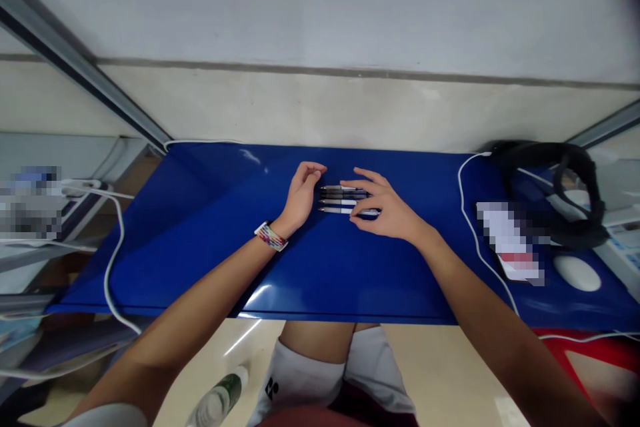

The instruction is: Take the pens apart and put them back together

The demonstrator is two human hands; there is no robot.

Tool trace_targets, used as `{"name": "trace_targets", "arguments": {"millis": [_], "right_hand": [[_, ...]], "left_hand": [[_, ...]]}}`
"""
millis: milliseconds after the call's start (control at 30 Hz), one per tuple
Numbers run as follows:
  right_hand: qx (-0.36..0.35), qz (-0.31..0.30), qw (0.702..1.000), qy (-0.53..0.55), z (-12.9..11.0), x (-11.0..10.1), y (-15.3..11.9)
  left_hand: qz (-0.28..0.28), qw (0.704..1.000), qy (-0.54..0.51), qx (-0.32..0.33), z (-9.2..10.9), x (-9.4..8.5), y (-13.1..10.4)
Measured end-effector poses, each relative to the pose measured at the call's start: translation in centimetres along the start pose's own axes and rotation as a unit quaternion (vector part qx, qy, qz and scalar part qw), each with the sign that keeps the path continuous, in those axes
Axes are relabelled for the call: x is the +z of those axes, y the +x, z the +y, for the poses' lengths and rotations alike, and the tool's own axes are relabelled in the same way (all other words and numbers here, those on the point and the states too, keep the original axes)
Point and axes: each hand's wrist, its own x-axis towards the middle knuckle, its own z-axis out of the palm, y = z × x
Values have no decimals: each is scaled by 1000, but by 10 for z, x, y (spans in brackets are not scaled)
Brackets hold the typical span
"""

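Note:
Several slim pens (335, 201) lie side by side on the blue desk (210, 227), their dark tips pointing left. My right hand (387, 207) reaches over their right ends, with thumb and index finger closed around the nearest pen (334, 210). Its other fingers are spread above the farther pens and cover parts of them. Just left of the tips rests my left hand (301, 197), loosely curved with nothing visible in it. Its thumb is a little apart from the fingertips. A colourful woven band (271, 236) circles the left wrist.
On the right are a black headband-like device (580, 233), a blurred phone-shaped object (513, 247), a white mouse (577, 273) and a white cable (467, 207). A pale wall (310, 107) stands behind the desk. Below the front edge, a bottle (220, 400) is on the floor.

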Motion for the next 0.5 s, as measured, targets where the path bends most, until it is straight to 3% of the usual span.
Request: {"name": "trace_targets", "arguments": {"millis": [167, 333, 500], "right_hand": [[13, 0, 1000, -17, 4, -1, -2], [34, -10, 999, -5, 5, 1, -3], [32, 87, 995, 48, 3, -5, 2]], "left_hand": [[-6, 1000, -14, -23, 9, 0, -3], [-32, 999, 7, -4, 18, 0, -7], [-56, 996, 23, 69, 33, -2, -11]]}}
